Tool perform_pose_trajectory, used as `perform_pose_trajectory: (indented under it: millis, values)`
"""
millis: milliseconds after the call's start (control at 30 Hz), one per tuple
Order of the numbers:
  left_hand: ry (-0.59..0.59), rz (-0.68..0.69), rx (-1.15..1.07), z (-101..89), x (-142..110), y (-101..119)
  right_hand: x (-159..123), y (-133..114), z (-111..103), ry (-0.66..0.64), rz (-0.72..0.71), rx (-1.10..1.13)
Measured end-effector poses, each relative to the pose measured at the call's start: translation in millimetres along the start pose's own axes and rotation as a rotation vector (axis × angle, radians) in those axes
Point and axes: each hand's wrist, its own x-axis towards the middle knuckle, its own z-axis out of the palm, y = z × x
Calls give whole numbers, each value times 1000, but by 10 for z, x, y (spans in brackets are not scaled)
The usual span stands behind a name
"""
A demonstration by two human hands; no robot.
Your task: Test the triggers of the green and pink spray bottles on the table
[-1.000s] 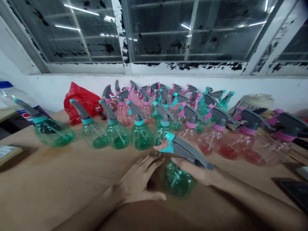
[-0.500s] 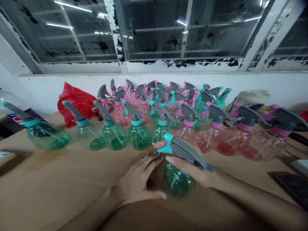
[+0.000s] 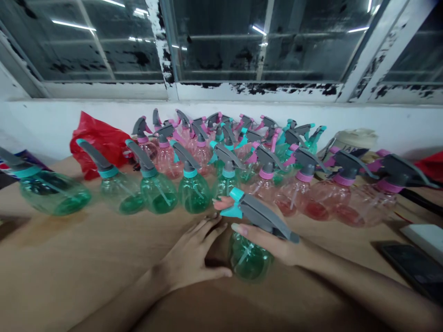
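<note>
My right hand [image 3: 273,240] is wrapped round the neck of a green spray bottle [image 3: 251,263], just under its grey and turquoise trigger head. Green liquid shows through the clear round body, and the nozzle points left. Beside it, my left hand [image 3: 194,258] lies palm down on the table with fingers apart, its thumb close to the bottle. Beyond the hands runs a row of similar spray bottles, with a green bottle [image 3: 194,191] and a pink bottle [image 3: 313,203] among them.
More pink and green bottles crowd against the wall behind. A red plastic bag [image 3: 100,143] stands at the back left, a pale lidded container [image 3: 356,138] at the back right. Near the right edge lie a dark phone [image 3: 411,267] and a white box [image 3: 425,237].
The whole view has shifted, with the background sliding a little left and up. Both hands and the held bottle keep nearly the same pose.
</note>
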Motion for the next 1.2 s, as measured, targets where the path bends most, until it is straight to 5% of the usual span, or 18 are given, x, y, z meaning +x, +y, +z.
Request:
perform_pose_trajectory:
  millis: [400,767,1200]
  values:
    - [18,41,41,28,-9,-28,45,-51,-29,-50,44,264]
    - [46,75,-6,-10,-10,-9,64,3,-3,-1,-59,85]
    - [60,82,28,-2,-8,-13,43,-52,22,88,45,78]
